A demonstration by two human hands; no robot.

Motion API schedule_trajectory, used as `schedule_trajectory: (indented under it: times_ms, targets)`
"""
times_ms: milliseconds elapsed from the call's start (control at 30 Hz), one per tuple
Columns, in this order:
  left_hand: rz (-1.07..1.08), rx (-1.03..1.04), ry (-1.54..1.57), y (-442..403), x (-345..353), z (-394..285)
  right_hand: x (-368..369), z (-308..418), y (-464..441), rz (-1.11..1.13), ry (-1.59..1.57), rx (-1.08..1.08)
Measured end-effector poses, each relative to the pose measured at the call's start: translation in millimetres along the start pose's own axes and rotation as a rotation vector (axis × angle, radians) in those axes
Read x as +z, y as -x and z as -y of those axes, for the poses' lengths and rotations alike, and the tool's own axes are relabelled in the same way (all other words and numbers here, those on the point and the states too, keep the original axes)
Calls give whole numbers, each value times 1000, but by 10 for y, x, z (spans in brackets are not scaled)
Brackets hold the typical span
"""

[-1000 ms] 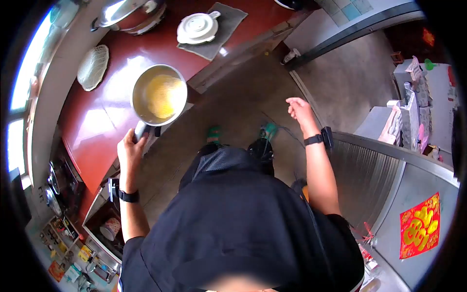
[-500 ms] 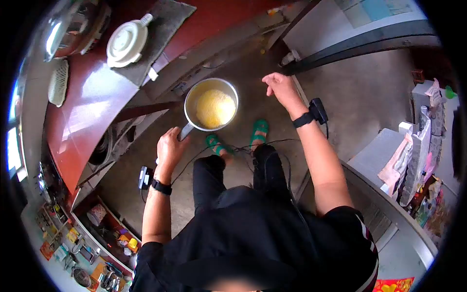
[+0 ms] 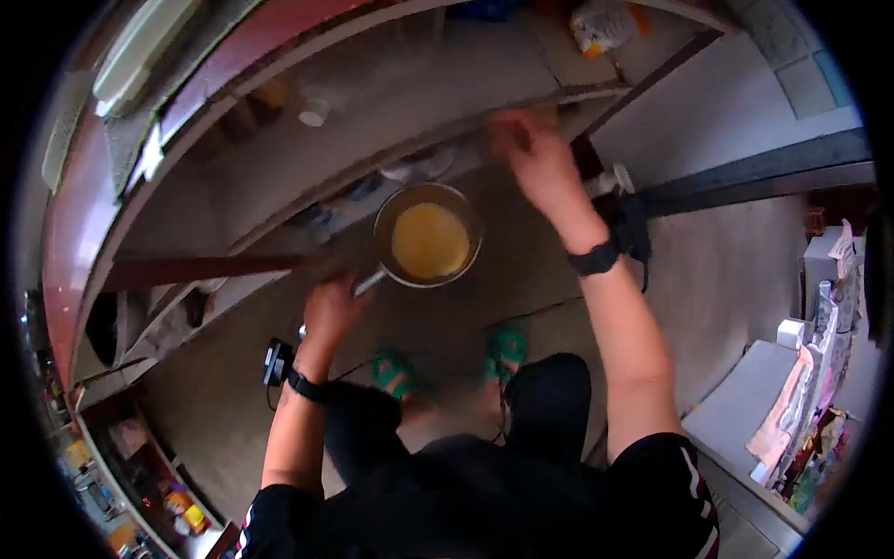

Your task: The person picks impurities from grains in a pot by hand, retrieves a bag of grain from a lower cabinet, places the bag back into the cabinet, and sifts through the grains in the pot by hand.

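Note:
A metal saucepan (image 3: 384, 228) hangs over the floor in front of the cabinet, held by its handle. Inside it lies a pale yellow, grainy-looking foodstuff (image 3: 430, 240). My left hand (image 3: 331, 312) is wrapped round the saucepan's handle, though its fingers are blurred. To the upper right, my right hand (image 3: 540, 168) is raised at the front edge of the open cabinet shelf (image 3: 391, 102), apart from the saucepan. Motion smears its fingers, and nothing can be made out in them.
A white and orange bag (image 3: 601, 28) lies at the back right of the shelf. A small white cup-like item (image 3: 314, 113) stands farther left. The red counter edge (image 3: 79, 242) curves above on the left. Green sandals (image 3: 506, 352) are on the floor. A grey-topped unit (image 3: 745, 391) stands right.
The view has come lower and closer to the cabinet, so its inner shelf now shows. My legs are more bent. My right hand has moved up to the shelf edge; the left still holds the saucepan.

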State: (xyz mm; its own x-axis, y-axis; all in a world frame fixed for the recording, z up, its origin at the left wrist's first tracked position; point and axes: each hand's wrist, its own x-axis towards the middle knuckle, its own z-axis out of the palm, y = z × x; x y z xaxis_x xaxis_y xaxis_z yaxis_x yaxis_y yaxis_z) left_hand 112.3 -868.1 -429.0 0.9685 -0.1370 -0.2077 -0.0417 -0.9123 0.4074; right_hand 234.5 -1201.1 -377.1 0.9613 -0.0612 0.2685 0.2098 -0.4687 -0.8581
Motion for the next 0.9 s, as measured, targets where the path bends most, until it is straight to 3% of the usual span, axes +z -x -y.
schedule_trajectory:
  times_ms: [33, 133, 433, 500, 567, 633, 667, 733, 800, 867, 900]
  targets:
    - [-50, 49, 27, -57, 143, 81, 72, -52, -72, 86, 62, -57]
    - [-68, 92, -74, -112, 427, 300, 513, -96, -264, -84, 300, -364]
    - [-48, -62, 88, -43, 924, 620, 1408, 157, -1014, -332, 628, -604]
    - [-45, -57, 90, -4, 937, 595, 1455, -486, -1395, -359, 666, -772]
    - [2, -44, 94, 18, 900, 537, 1092, -536, -1388, -178, 932, -705]
    - [14, -25, 111, 42, 941, 561, 665, -143, -1037, 10, 793, -304]
    - [1, -11, 125, 44, 988, 586, 556, -114, -950, 1, 421, -68]
    - [17, -4, 117, 57, 1016, 668, 429, -296, -829, -127, 492, -456]
    - [83, -3, 71, 14, 1032, 661, 461, -219, -642, -190, 388, -549]
    - [125, -1, 79, -6, 945, 612, 509, -28, -505, -187, 128, -345]
    - [145, 3, 81, -19, 923, 592, 535, -73, -522, -203, 300, -346]
